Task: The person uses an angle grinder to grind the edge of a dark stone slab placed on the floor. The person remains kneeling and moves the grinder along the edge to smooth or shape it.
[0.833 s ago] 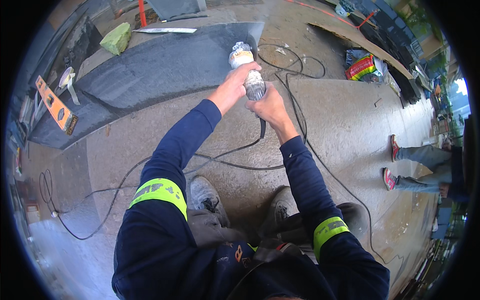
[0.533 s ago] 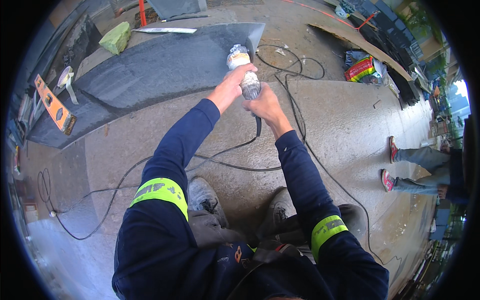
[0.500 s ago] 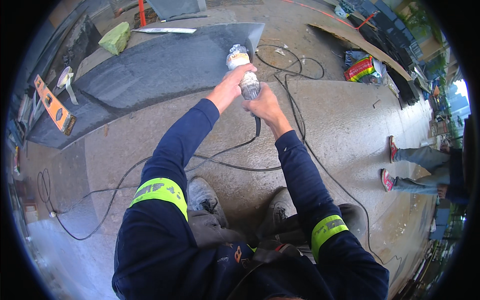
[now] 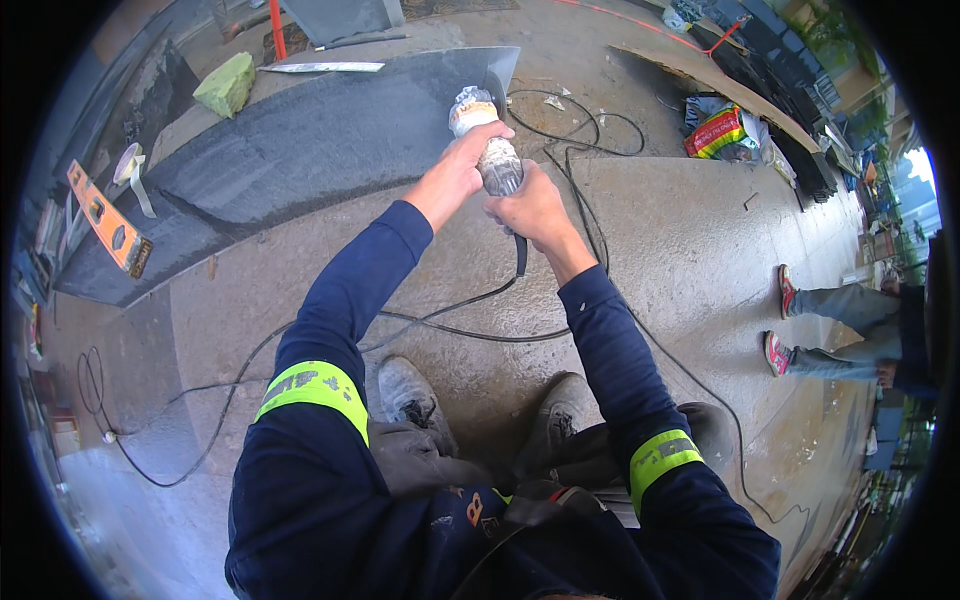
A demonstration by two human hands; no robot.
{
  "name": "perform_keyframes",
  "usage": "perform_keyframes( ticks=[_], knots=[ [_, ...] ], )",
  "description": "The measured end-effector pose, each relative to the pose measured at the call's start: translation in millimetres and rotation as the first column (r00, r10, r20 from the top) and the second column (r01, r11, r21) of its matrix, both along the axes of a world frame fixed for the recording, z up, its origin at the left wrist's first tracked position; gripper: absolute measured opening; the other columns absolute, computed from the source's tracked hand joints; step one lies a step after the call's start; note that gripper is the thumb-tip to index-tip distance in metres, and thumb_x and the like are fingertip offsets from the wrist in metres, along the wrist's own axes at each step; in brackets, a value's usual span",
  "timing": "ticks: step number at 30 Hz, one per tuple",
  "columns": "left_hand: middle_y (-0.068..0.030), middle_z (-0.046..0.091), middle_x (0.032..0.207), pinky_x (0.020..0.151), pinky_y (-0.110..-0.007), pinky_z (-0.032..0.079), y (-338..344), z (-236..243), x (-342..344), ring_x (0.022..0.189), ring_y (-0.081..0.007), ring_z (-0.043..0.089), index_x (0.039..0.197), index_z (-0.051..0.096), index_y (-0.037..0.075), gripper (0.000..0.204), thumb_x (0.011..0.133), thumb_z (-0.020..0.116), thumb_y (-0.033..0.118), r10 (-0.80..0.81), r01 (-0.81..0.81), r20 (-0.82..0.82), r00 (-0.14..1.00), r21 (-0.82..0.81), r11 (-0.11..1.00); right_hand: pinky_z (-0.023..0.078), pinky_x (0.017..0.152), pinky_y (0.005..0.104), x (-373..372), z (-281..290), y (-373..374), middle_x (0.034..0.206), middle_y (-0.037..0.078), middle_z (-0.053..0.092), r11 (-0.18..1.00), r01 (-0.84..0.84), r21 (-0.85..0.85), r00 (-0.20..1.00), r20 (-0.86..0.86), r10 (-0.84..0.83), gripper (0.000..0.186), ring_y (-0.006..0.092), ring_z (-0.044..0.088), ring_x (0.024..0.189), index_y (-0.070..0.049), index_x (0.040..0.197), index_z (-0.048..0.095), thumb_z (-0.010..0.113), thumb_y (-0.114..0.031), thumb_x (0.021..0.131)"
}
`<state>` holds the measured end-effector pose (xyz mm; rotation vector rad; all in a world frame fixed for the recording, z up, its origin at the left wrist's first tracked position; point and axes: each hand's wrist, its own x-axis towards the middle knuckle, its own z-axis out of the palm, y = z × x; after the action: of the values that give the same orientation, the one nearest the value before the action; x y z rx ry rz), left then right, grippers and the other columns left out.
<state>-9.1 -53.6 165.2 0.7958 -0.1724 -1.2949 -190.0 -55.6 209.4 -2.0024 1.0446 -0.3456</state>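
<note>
At the right end of the dark slab, head view: power tool points away from me, its pale, dusty head by the slab's near edge, close to the right-hand corner. Left hand wraps the middle of the tool; right hand is closed round its rear, just above the black cable. Both grips are filled with the tool. Working end hidden behind the head: cannot tell whether it touches the slab.

Judgement on handling: hold both grips firm and wrists steady, let the left guide and the right support, and press lightly and evenly; an edge that near a corner may chip. Cable crosses the floor between tool and shoes; best left trailing behind, clear of the head. Spirit level sits at the slab's left end, well apart.
</note>
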Motion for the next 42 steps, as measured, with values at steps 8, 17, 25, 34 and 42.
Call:
perform_keyframes(
  ticks=[8,17,25,34,42],
  knots=[
    [-0.0064,0.073,0.087,0.067,-0.044,0.067,2,12,-6,0.075,-0.025,0.077,0.11,0.069,0.01,0.028,0.091,0.088,0.002,-0.003,0.003,-0.013,1.0,-0.011,1.0,0.063,0.102,0.0485,-8,10,1,0.12,0.029,0.082,1.0,-0.002,-0.012,1.0,0.025,0.002,0.072,0.0427,0.081,0.117,0.005,0.134,0.067,0.095,-0.027,0.076],
    [-0.0062,0.073,0.089,0.068,-0.044,0.067,1,16,-7,0.076,-0.0248,0.077,0.111,0.069,0.01,0.03,0.091,0.089,0.0,0.001,-0.001,-0.022,1.0,-0.017,1.0,0.063,0.102,0.048,-8,10,2,0.121,0.029,0.082,1.0,-0.004,-0.016,0.999,0.044,0.005,0.072,0.0424,0.082,0.117,0.006,0.136,0.067,0.093,-0.025,0.077],
    [-0.0061,0.073,0.089,0.068,-0.044,0.066,3,19,-9,0.077,-0.0246,0.076,0.11,0.07,0.01,0.029,0.09,0.089,0.001,0.008,-0.009,-0.019,1.0,-0.019,1.0,0.063,0.102,0.0478,-8,8,1,0.121,0.028,0.082,1.0,-0.008,-0.015,0.999,0.053,0.009,0.072,0.0418,0.082,0.117,0.006,0.137,0.067,0.093,-0.024,0.077],
    [-0.0061,0.073,0.089,0.069,-0.042,0.066,6,16,-8,0.077,-0.0241,0.077,0.11,0.07,0.01,0.028,0.09,0.089,0.001,0.01,-0.01,-0.01,1.0,-0.024,1.0,0.063,0.102,0.0482,-9,7,2,0.121,0.029,0.082,1.0,0.004,-0.029,0.999,0.045,-0.003,0.069,0.0439,0.081,0.118,0.004,0.134,0.067,0.093,-0.024,0.077],
    [-0.0052,0.074,0.09,0.068,-0.041,0.066,-3,-14,3,0.077,-0.0231,0.077,0.111,0.071,0.01,0.028,0.09,0.089,0.003,0.028,-0.028,0.006,1.0,0.045,0.999,0.064,0.073,0.0376,8,-29,0,0.1,0.015,0.081,0.996,0.042,-0.084,0.994,0.101,-0.034,0.057,0.0229,0.08,0.081,0.006,0.128,0.067,0.088,-0.013,0.078]
  ],
)
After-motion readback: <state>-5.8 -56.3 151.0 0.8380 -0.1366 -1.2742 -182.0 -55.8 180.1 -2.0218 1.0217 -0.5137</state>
